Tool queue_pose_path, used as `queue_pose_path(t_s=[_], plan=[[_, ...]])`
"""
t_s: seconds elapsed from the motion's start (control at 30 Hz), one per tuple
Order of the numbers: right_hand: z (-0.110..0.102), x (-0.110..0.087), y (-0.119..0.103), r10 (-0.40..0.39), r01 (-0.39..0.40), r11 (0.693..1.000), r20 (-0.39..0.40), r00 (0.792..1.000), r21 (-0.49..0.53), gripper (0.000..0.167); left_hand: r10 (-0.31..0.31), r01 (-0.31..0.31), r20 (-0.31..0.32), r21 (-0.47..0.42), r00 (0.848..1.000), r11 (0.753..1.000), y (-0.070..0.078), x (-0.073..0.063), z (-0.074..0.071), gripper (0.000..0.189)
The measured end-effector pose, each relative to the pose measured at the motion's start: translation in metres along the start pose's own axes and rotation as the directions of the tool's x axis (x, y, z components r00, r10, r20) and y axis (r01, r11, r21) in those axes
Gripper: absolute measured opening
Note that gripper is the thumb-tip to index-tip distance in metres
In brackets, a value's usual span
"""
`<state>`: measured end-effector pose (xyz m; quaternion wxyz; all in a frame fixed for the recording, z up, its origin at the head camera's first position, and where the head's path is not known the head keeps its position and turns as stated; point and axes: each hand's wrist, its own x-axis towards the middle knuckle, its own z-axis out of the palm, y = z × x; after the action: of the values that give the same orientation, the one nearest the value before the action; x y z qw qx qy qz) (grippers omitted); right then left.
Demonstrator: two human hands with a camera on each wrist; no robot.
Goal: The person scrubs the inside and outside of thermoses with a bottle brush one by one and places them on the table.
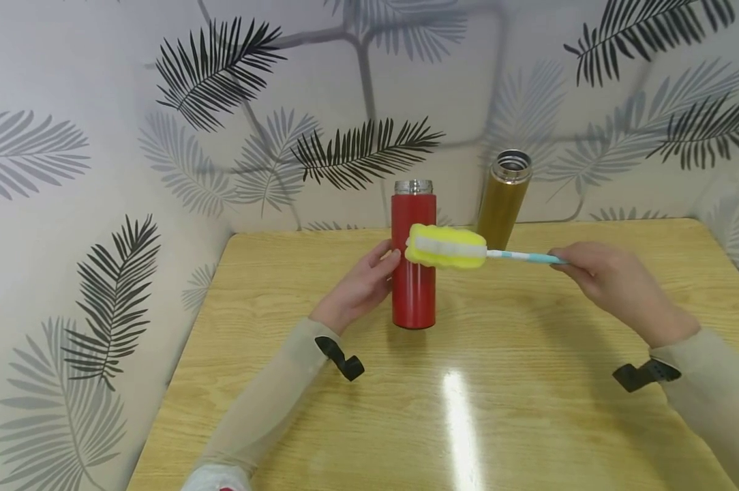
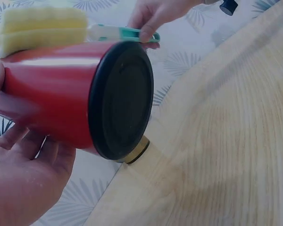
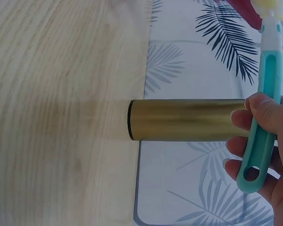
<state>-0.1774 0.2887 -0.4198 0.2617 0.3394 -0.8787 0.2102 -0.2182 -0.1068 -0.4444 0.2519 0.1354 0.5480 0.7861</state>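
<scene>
holding: red flask [image 1: 414,296], upright over the wooden table [image 1: 529,382], left hand [image 1: 362,283] with fingers curled round its side; likely rigid, slick, best gripped mid-body. sponge brush [image 1: 448,247], in front, right hand [image 1: 621,285] pinching its handle [image 1: 534,258]; probably light, soft-headed.

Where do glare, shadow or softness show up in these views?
Head view: a bright glare streak on the table, and a soft shadow left of the right arm; left wrist view: a pale highlight along the red bottle; right wrist view: the yellow sponge looks pale and soft, cut by the top edge.
</scene>
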Motion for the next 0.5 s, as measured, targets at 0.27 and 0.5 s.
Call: queue_pose_path(t_s=[0.27, 0.5], plan=[[0.007, -0.013, 0.002, -0.028, 0.027, 1.0, 0.045, 0.999, 0.016, 0.068, 0.028, -0.029, -0.034, -0.008, 0.999, 1.0, 0.008, 0.001, -0.001, 0.101], [0.01, -0.02, 0.003, -0.054, 0.052, 0.998, 0.067, 0.996, 0.03, 0.066, 0.077, -0.081, -0.059, -0.06, 0.995, 0.995, 0.016, 0.005, -0.001, 0.098]])
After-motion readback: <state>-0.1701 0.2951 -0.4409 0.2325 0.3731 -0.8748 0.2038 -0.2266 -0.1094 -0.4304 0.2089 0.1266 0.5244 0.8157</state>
